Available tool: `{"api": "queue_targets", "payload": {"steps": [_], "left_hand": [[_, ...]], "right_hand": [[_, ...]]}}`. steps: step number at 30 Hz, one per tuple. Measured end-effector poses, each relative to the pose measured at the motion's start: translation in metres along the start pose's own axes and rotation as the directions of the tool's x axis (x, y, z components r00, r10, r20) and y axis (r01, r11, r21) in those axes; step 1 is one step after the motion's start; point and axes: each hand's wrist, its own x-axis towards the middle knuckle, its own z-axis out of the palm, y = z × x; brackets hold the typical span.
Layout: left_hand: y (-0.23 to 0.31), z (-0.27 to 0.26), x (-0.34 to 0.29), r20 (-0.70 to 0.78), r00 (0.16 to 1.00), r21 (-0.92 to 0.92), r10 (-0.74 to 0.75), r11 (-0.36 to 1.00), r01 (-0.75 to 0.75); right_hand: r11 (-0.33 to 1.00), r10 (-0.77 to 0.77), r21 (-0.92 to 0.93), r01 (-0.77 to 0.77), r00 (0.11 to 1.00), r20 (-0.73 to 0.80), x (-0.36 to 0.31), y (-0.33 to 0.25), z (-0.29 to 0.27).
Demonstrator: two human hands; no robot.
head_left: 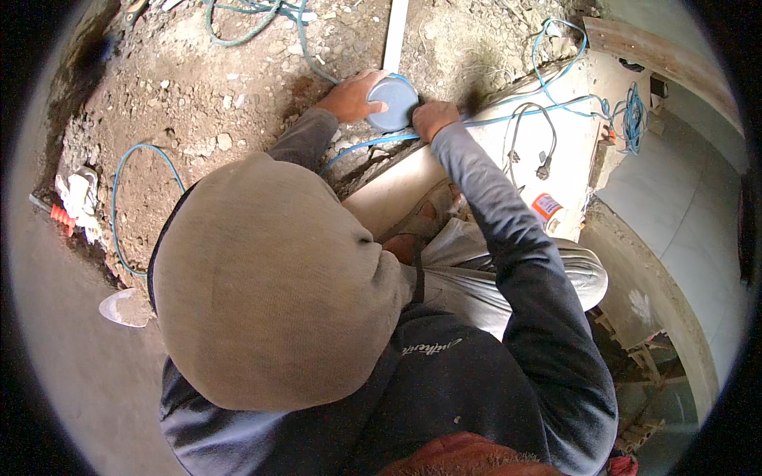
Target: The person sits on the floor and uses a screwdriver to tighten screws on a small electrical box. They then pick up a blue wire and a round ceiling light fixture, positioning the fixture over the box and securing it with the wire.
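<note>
A round, flat grey-blue disc (pixel 394 107) rests on the rubble ahead of me; what it belongs to is hidden. My left hand (pixel 353 97) grips its left side, the thumb on its face and the fingers along the upper edge. Beside the disc's right rim, my right hand (pixel 435 119) is closed, and whatever it pinches cannot be made out. A blue hose or cable (pixel 373 144) passes just below the disc and on past my right wrist. A pale straight strip (pixel 394 36) runs away from the disc's far side.
A pale slab (pixel 484 151) lies on the right, carrying a dark cable with a plug (pixel 543 170) and an orange-labelled container (pixel 546 208). Blue coils (pixel 633 123) hang at its far end. My raised knee (pixel 270 278) blocks the lower left. A trowel-like blade (pixel 125 308) lies left.
</note>
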Motion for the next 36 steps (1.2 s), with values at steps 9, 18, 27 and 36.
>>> {"api": "queue_targets", "payload": {"steps": [9, 18, 27, 36], "left_hand": [[0.003, 0.001, 0.001, -0.014, 1.000, 0.032, 0.022, 0.999, -0.022], [0.003, 0.025, -0.051, -0.427, 0.886, -0.131, -0.181, 0.982, 0.137], [-0.009, 0.001, -0.078, -0.361, 0.845, -0.712, -0.394, 0.702, 0.024], [-0.030, 0.004, -0.096, -0.201, 0.960, -0.183, -0.195, 0.970, 0.159]], "right_hand": [[0.983, 0.131, 0.142, -0.117, 0.987, -0.096, -0.030, -0.061, -0.007], [0.882, 0.201, 0.445, -0.157, 0.978, -0.053, -0.033, -0.109, -0.009], [0.913, -0.137, 0.364, 0.182, 0.980, -0.146, -0.016, -0.137, -0.029], [0.760, -0.576, 0.261, 0.595, 0.803, -0.154, 0.000, -0.104, -0.058]]}}
